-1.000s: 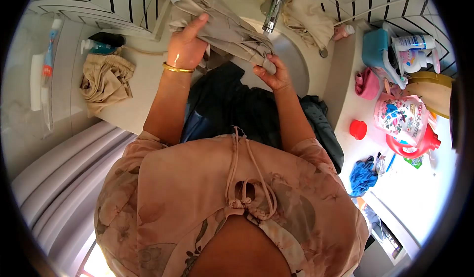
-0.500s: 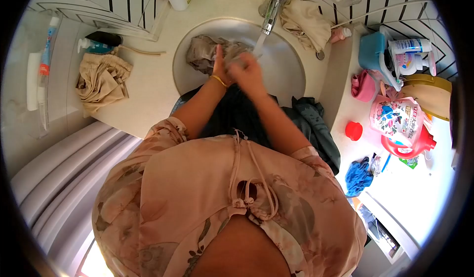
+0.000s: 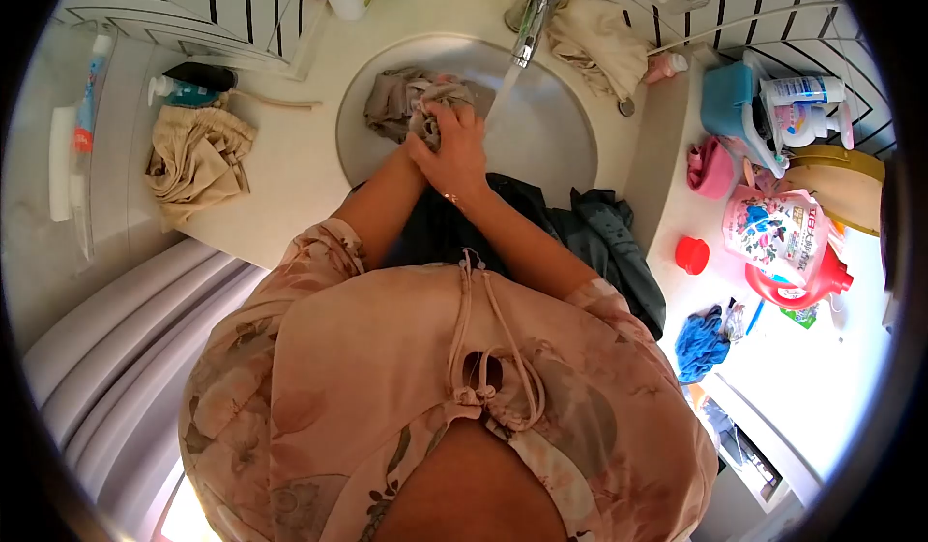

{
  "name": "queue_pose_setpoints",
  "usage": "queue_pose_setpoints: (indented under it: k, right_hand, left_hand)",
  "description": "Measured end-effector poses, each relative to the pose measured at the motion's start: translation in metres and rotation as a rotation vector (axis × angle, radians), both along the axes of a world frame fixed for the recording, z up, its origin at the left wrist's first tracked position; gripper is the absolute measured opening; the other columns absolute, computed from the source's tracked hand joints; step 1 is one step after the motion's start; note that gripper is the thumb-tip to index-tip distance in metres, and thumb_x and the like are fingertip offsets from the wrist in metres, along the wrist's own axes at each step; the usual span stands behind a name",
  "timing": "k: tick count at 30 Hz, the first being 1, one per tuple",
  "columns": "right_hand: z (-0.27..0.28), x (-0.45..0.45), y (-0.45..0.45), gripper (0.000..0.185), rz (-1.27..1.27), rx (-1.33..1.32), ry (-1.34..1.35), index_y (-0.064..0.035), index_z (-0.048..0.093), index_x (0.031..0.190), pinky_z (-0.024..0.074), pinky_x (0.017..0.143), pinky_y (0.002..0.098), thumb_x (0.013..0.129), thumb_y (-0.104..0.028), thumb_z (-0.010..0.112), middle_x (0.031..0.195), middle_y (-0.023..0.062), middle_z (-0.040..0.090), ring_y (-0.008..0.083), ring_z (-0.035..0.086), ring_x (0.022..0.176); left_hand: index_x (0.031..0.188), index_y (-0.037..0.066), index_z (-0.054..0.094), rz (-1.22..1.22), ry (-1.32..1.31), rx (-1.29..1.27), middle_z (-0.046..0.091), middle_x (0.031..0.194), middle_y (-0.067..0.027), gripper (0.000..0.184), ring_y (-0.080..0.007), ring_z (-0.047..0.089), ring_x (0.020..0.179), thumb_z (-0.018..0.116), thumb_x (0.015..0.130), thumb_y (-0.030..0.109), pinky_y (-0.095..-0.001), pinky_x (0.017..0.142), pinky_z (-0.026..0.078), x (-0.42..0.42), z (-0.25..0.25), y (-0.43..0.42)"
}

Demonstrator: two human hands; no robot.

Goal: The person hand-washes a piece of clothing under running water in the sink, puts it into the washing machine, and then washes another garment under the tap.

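Note:
A wet greyish-brown garment [image 3: 391, 102] lies bunched in the left part of the round metal sink [image 3: 556, 146]. My right hand [image 3: 456, 150] is closed over a fold of it, fingers bent round the fabric. Under and behind that hand, my left hand [image 3: 416, 153] presses against the same bundle; its fingers are hidden by the cloth and my right hand. Water runs from the tap [image 3: 527, 39] into the basin, just right of my hands.
Beige cloth [image 3: 198, 160] is heaped on the left counter, near a teal pump bottle [image 3: 184, 90]. Another cream cloth [image 3: 594, 44] lies beside the tap. Dark green fabric [image 3: 614, 247] hangs over the sink's front edge. Bottles, a red cap [image 3: 691, 255] and blue cloth [image 3: 703, 344] stand at right.
My right hand has come down and left, from a blurred rubbing motion to a grip over the garment. My left hand, upright before, is now mostly covered.

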State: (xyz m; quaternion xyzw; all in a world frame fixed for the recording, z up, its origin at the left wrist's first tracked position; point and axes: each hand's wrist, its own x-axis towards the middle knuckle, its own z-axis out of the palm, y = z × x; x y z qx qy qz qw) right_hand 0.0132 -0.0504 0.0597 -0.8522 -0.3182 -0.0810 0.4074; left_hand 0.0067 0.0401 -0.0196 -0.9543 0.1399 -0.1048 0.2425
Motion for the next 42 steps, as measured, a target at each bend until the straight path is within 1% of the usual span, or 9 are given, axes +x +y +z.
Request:
queue_pose_setpoints:
  k: [3,8,12,18,26,34,37,39,42]
  right_hand:
    - [-0.008,0.035,0.003,0.024,-0.346,-0.299,0.440,-0.0046,0.055,0.093,0.0441,0.071,0.0471,0.073,-0.019,0.056,0.075,0.0168,0.058,0.0382,0.055,0.076]
    - [-0.031,0.071,-0.018,0.024,-0.319,0.067,0.801,-0.0019,0.058,0.076,0.0442,0.069,0.0468,0.075,-0.025,0.055,0.073,0.0176,0.059,0.0355,0.057,0.073]
    - [0.011,-0.006,-0.009,0.027,-0.042,0.035,-0.094,0.0008,0.056,0.075,0.0427,0.074,0.0464,0.071,-0.026,0.060,0.088,0.0198,0.058,0.0354,0.055,0.091]
    - [-0.069,0.106,-0.029,0.030,-0.454,-0.081,0.770,0.0006,0.057,0.090,0.0426,0.073,0.0455,0.071,-0.023,0.057,0.085,0.0209,0.058,0.0379,0.055,0.082]
    - [0.024,-0.011,-0.007,0.024,-0.074,-0.050,-0.141,-0.0033,0.053,0.077,0.0454,0.061,0.0423,0.076,-0.027,0.057,0.074,0.0176,0.056,0.0337,0.056,0.065]
    - [-0.047,0.082,-0.035,0.025,-0.414,0.117,0.758,0.0031,0.058,0.076,0.0443,0.063,0.0400,0.074,-0.022,0.058,0.074,0.0203,0.056,0.0344,0.055,0.071]
    - [-0.022,0.013,-0.019,0.024,-0.056,0.087,0.427,0.0009,0.058,0.081,0.0408,0.075,0.0403,0.076,-0.023,0.056,0.089,0.0217,0.049,0.0347,0.048,0.085]
    - [-0.029,0.009,-0.017,0.024,-0.068,-0.090,0.214,-0.0001,0.057,0.079,0.0418,0.072,0.0413,0.076,-0.024,0.056,0.087,0.0205,0.051,0.0353,0.050,0.082]
    - [-0.058,0.045,-0.024,0.029,-0.396,-0.276,0.280,0.0000,0.057,0.082,0.0440,0.069,0.0428,0.076,-0.028,0.056,0.085,0.0194,0.056,0.0383,0.054,0.074]
  left_hand:
    - [0.107,0.008,0.052,0.219,0.211,-1.852,0.056,0.105,-0.0079,0.025,-0.0230,0.052,0.098,0.043,0.087,0.022,-0.0400,0.090,0.039,-0.003,0.018,-0.022]
    - [0.107,0.008,0.054,0.693,0.356,-3.484,0.056,0.108,-0.0079,0.027,-0.0227,0.052,0.100,0.042,0.088,0.024,-0.0389,0.091,0.038,0.008,0.027,-0.034]
    - [0.105,0.008,0.053,0.234,0.004,-2.947,0.057,0.097,-0.0068,0.024,-0.0205,0.053,0.097,0.044,0.087,0.021,-0.0350,0.090,0.040,-0.006,-0.008,-0.037]
    - [0.110,0.005,0.051,0.665,0.373,-3.425,0.056,0.108,-0.0077,0.029,-0.0230,0.052,0.100,0.046,0.087,0.021,-0.0370,0.091,0.038,-0.008,0.036,-0.044]
    - [0.109,0.006,0.052,0.672,0.297,-3.516,0.055,0.109,-0.0084,0.030,-0.0232,0.052,0.100,0.044,0.088,0.026,-0.0369,0.090,0.039,0.004,0.025,-0.024]
    - [0.107,0.008,0.054,0.573,0.394,-3.472,0.057,0.104,-0.0080,0.033,-0.0226,0.052,0.099,0.045,0.088,0.033,-0.0387,0.090,0.040,0.004,0.036,-0.030]
    - [0.100,0.010,0.056,0.800,0.598,-3.459,0.058,0.100,-0.0097,0.034,-0.0227,0.055,0.093,0.050,0.085,0.040,-0.0383,0.089,0.041,0.007,0.037,-0.008]
    - [0.099,0.009,0.057,0.175,0.307,-2.747,0.058,0.098,-0.0091,0.032,-0.0225,0.056,0.091,0.050,0.085,0.037,-0.0381,0.088,0.042,0.007,-0.017,-0.017]
    - [0.107,0.004,0.054,0.763,0.511,-3.294,0.055,0.110,-0.0080,0.029,-0.0209,0.053,0.098,0.047,0.087,0.024,-0.0344,0.090,0.040,-0.002,0.018,-0.030]
